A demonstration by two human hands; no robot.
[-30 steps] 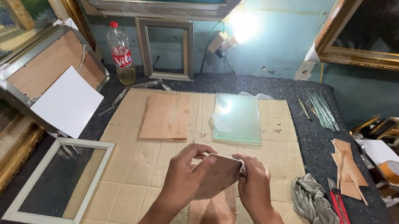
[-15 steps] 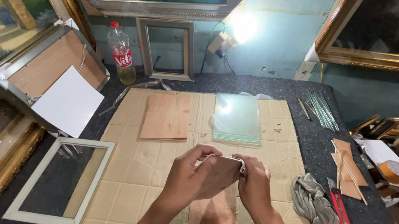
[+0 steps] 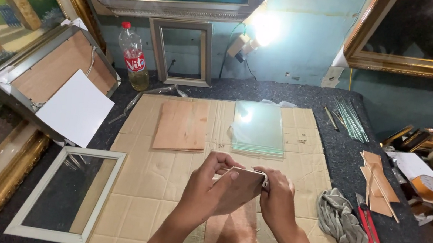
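**Small board in both hands, frame waiting**

Low in the middle of the frame, the left hand (image 3: 209, 188) and right hand (image 3: 278, 199) hold a thin brown board (image 3: 239, 186) up off the bench (image 3: 333, 145) – fingers of both hands pinched tight on its edges. Another brown sheet (image 3: 231, 232) lies flat right under it. The white frame (image 3: 64, 194), lower left, has no board in it yet, & the glass panes (image 3: 258, 127), upper middle, lie untouched – so most looks left to do.

Both forearms are bare, and neither the left hand (image 3: 213, 187) nor the right hand (image 3: 277, 200) wears anything
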